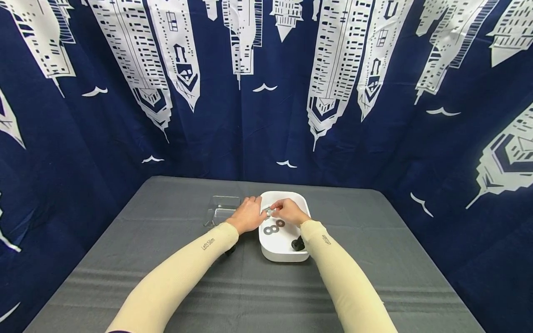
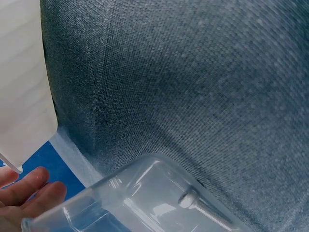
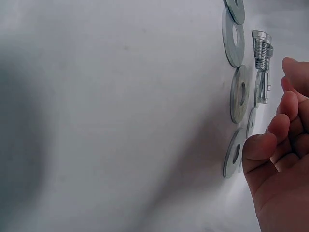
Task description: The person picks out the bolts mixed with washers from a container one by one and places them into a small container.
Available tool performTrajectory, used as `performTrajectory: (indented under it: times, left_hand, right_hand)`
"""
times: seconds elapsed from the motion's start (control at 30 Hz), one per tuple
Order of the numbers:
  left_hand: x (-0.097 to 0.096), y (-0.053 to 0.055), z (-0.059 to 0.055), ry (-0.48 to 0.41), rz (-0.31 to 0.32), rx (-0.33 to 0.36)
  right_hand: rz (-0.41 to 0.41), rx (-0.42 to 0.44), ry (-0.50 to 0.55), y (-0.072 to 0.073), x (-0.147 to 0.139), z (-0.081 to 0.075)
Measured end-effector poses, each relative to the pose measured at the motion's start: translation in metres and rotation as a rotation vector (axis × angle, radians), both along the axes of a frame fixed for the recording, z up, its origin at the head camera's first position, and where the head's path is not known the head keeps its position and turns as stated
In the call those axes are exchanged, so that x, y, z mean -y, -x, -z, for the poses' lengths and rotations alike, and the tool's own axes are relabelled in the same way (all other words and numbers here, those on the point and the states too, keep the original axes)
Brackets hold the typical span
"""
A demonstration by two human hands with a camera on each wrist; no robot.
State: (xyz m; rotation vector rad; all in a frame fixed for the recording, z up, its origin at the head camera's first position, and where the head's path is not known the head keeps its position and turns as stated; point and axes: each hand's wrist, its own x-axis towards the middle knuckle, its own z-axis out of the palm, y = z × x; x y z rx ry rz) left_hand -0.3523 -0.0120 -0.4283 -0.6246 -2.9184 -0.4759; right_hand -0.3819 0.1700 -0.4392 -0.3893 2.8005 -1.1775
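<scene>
At the left side of the white tub (image 1: 280,256), my left hand (image 1: 247,215) holds the rim, its thumb on the inner side. In the left wrist view its bent fingers (image 2: 29,193) appear by the tub's wall. My right hand (image 1: 290,212) reaches inside the tub over several metal bolts (image 1: 268,212). The right wrist view shows its fingers loosely curled, with nothing visible between them, close beside the bolts (image 3: 260,48) and several flat washers (image 3: 239,94). More washers (image 1: 272,229) lie on the tub's floor.
A clear plastic container (image 1: 225,201) stands left of the tub; a bolt (image 2: 203,207) lies in it. A black object (image 1: 297,243) sits in the tub's near right corner. Another dark object (image 1: 230,250) shows beneath the left sleeve. Blue curtains (image 1: 243,138) border the grey table (image 1: 200,296).
</scene>
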Motion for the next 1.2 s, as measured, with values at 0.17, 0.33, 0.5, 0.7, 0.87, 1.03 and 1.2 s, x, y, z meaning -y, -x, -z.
performTrajectory:
  times: [0.17,0.33,0.5,0.7,0.87,1.03,1.2]
  left_hand:
    - [0.0,0.001,0.001,-0.017,0.006,-0.008]
    - [0.0,0.0,0.001,-0.015,0.004,-0.004]
    - [0.0,-0.001,0.001,-0.015,0.004,-0.009]
    - [0.0,0.0,0.002,-0.021,-0.001,-0.011]
    - [0.0,0.0,0.001,-0.017,0.001,-0.01]
    - [0.0,0.0,0.0,-0.012,0.004,-0.003]
    - [0.001,0.0,0.0,-0.02,0.006,-0.007]
  right_hand:
    - [-0.022,0.002,0.01,0.003,-0.001,0.002]
    - [-0.038,0.017,0.005,0.003,0.0,0.004]
    - [-0.002,0.076,0.004,0.003,0.003,0.007]
    - [0.015,0.067,-0.012,0.006,0.005,0.012]
    - [0.027,0.074,-0.006,0.009,0.006,0.015]
    - [0.035,0.085,0.007,0.01,0.006,0.015]
    - [0.047,0.095,0.032,0.01,0.006,0.015]
